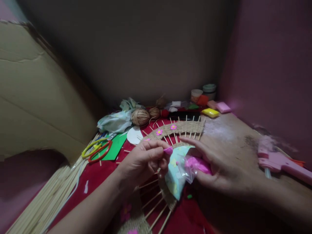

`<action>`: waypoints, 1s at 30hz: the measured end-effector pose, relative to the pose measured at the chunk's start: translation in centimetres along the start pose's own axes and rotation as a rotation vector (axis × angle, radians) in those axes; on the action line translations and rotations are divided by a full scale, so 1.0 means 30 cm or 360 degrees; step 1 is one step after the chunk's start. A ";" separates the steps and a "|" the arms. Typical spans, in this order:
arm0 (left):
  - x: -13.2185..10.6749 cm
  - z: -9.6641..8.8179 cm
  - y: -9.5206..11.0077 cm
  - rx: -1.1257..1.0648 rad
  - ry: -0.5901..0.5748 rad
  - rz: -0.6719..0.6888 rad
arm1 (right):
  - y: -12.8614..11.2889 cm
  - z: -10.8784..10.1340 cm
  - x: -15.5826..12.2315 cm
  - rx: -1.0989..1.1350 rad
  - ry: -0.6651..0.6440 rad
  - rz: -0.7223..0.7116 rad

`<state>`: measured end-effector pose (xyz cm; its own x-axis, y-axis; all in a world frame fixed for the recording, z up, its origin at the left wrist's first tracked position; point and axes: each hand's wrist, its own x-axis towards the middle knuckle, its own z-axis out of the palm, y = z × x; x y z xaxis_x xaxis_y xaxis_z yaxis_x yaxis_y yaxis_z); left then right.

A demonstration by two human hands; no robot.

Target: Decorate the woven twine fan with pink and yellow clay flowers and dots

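Between the thumb and fingers of my left hand (148, 156) is a small pinch of pink modelling clay (168, 150). My right hand (219, 165) holds a clear plastic bag (187, 172) with a larger lump of pink clay (198, 164) in it. Beneath both hands lies a fan-shaped piece of thin sticks woven with twine (186, 128). Pink flowers with yellow centres (159, 132) sit on its woven band. A pale blue-green patterned cloth piece (175, 175) covers the fan's middle, partly hidden by my hands.
Scissors with yellow and red handles (99, 150) rest on green sheet (117, 148) at left, near a bundle of sticks (53, 198). Twine balls (140, 117) and clay packets (210, 112) line the back. A pink glue gun (273, 159) lies right. Cardboard (36, 87) stands left.
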<state>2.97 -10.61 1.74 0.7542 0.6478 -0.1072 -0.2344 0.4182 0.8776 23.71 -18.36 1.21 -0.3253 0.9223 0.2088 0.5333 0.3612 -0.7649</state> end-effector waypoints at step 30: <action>0.019 -0.001 -0.015 -0.0114 -0.0058 0.0074 | 0.032 0.006 0.001 -0.0011 0.0144 -0.0096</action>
<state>3.49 -10.40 1.27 0.7628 0.6447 -0.0491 -0.3120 0.4335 0.8454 24.07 -18.02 0.38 -0.2852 0.9073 0.3088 0.5202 0.4172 -0.7452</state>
